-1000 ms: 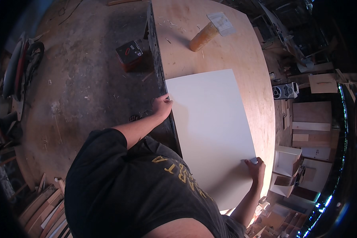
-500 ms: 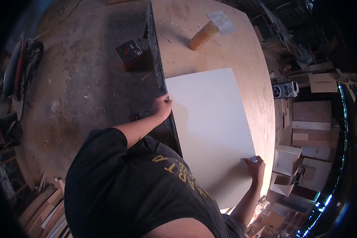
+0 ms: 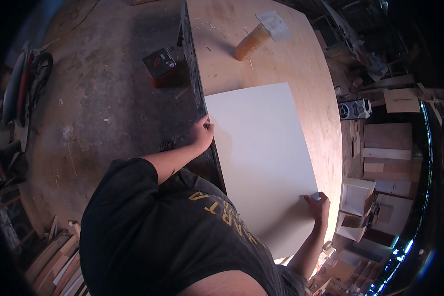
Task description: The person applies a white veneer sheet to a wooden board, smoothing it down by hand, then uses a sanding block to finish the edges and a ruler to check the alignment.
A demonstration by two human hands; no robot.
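Observation:
A large white panel [image 3: 261, 163] lies flat on the pale wooden worktop [image 3: 301, 64], its left side along the worktop's dark near edge. At that side my left hand [image 3: 202, 134] is closed, fingers curled round the panel's edge. My right hand [image 3: 319, 208] grips the opposite edge lower down, with the thumb on the white face and the other fingers partly hidden beyond the edge. Past the panel's far end stands a yellowish cylindrical container [image 3: 251, 43] with a flat, whitish piece [image 3: 275, 25] on top.
Wood shavings lie near the container. On the floor left of the worktop sits a dark red box [image 3: 159, 66]. A speaker-like unit [image 3: 355, 109], white cabinet boxes [image 3: 356, 197] and boards stand to the right. Curved wood strips [image 3: 54, 264] are stacked at lower left.

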